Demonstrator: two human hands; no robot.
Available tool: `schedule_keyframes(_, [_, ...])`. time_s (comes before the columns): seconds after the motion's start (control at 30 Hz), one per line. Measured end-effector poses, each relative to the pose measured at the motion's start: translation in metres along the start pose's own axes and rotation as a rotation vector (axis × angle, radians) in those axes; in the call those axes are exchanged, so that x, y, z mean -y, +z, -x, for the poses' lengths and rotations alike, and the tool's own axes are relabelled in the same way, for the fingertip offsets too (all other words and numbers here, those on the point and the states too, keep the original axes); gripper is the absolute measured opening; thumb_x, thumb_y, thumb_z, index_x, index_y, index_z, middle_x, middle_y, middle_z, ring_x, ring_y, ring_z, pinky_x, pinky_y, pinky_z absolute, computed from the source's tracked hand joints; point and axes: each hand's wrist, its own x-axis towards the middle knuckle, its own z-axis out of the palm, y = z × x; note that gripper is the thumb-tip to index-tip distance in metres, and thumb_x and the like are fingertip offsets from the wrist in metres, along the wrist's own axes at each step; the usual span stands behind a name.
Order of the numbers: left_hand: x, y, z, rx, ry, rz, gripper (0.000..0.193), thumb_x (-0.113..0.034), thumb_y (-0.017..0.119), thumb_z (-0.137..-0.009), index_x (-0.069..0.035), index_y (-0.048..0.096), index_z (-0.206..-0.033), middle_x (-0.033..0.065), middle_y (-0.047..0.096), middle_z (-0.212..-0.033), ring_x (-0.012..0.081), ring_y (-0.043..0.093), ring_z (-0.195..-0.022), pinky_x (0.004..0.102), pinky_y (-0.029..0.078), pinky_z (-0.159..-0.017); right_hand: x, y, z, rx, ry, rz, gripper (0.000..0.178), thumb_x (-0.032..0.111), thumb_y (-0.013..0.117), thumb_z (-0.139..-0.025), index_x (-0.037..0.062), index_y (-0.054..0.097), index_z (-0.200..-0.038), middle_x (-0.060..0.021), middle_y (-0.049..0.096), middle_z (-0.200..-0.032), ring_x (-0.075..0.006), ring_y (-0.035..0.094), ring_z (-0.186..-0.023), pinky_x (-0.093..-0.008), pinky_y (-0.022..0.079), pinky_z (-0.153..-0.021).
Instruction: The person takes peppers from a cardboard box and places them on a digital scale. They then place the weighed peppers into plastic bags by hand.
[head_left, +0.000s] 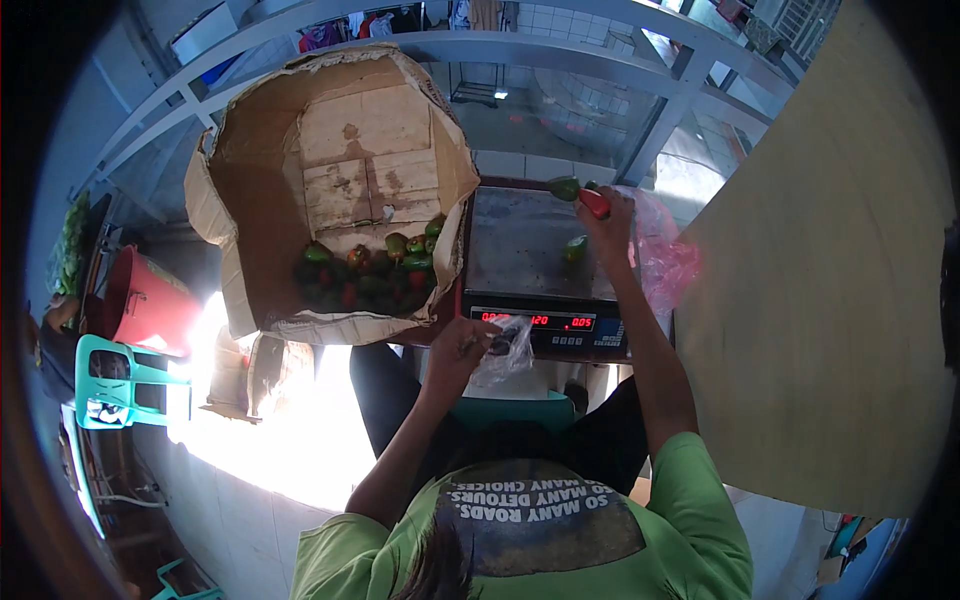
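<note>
My right hand is closed around a red pepper over the far right of a weighing scale's metal plate. A dark green pepper shows at its fingertips; I cannot tell if it is gripped too. Another green pepper lies on the plate, left of my right wrist. At the scale's near left corner, my left hand is closed on a clear plastic bag, which hangs crumpled beside the lit red display. Left of the scale, a large open cardboard box has green and red peppers heaped at its near end.
Pink plastic bags bunch at the scale's right side. A pale wooden board stands farther right. Grey railings run behind the box and scale. To the left are a red bucket and a teal plastic chair.
</note>
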Motion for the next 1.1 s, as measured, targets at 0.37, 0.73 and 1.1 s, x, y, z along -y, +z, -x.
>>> schedule_keyframes(0.37, [-0.033,0.013,-0.009,-0.203,0.275,-0.109,0.030,0.005,0.051,-0.075,-0.005,0.057,-0.103,0.0130,0.054,-0.097,0.0262,0.055,-0.090,0.0296,0.042,-0.078,0.088,-0.081,0.109,0.468,0.156,-0.261,0.035,0.022,0.070,-0.067,0.0036,0.055,-0.092,-0.0114,0.049,-0.088,-0.0237,0.044,-0.093,-0.0331,0.037,-0.076])
schedule_keyframes(0.73, [-0.057,0.035,0.017,0.011,0.639,-0.590,0.047,0.004,0.056,-0.064,-0.009,0.057,-0.109,0.0090,0.058,-0.097,0.0275,0.054,-0.086,0.0353,0.044,-0.076,0.078,-0.073,0.139,0.719,0.872,-1.052,0.040,0.038,0.056,-0.080,0.0049,0.051,-0.103,-0.0096,0.059,-0.076,-0.0201,0.056,-0.063,-0.0341,0.046,-0.054])
schedule_keyframes(1.1, [-0.032,0.029,0.041,-0.173,0.635,-0.517,0.030,-0.002,0.062,-0.060,-0.008,0.058,-0.088,0.0061,0.056,-0.085,0.0265,0.051,-0.080,0.0364,0.041,-0.071,0.098,-0.085,0.139,0.553,1.258,-1.647,0.041,0.036,0.047,-0.085,0.0100,0.045,-0.116,-0.0108,0.054,-0.108,-0.0268,0.053,-0.099,-0.0454,0.045,-0.082])
